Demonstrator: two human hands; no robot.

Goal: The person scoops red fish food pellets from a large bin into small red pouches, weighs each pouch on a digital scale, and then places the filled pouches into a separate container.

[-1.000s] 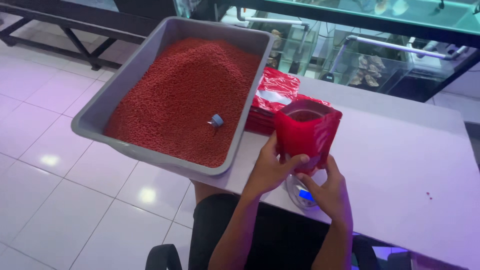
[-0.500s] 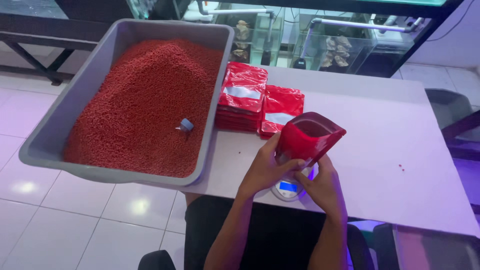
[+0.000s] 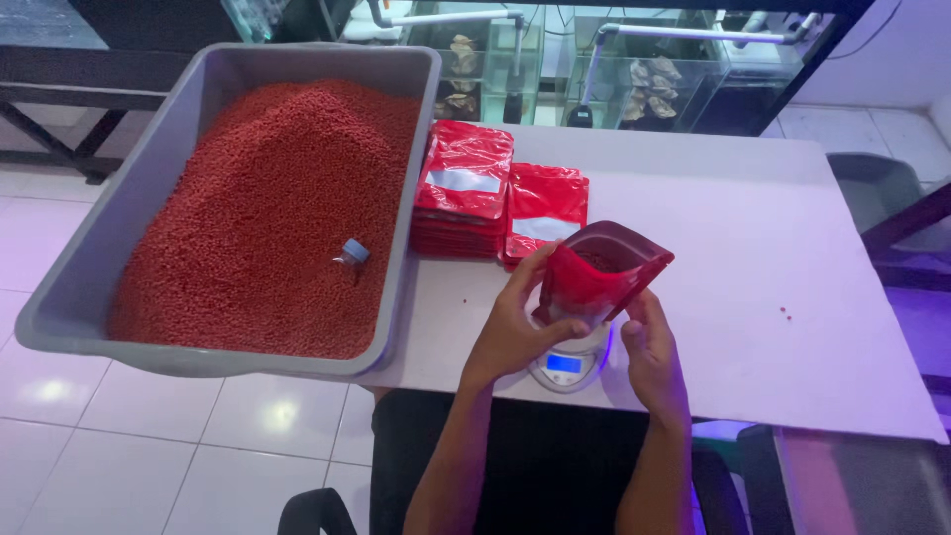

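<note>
Both hands, left hand (image 3: 517, 327) and right hand (image 3: 649, 352), grip clamped on red pouch (image 3: 599, 275) above scale (image 3: 567, 365).

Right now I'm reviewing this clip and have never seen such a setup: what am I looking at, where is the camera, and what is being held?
There is no machine here: a person works with bare hands, and the one camera sits on their head, looking down. The left hand and right hand hold an open red pouch over a small scale on a white table. Beside it lie stacks of flat red pouches. A grey tub of red pellets with a small scoop overhangs the table's edge. Glass tanks stand behind.
</note>
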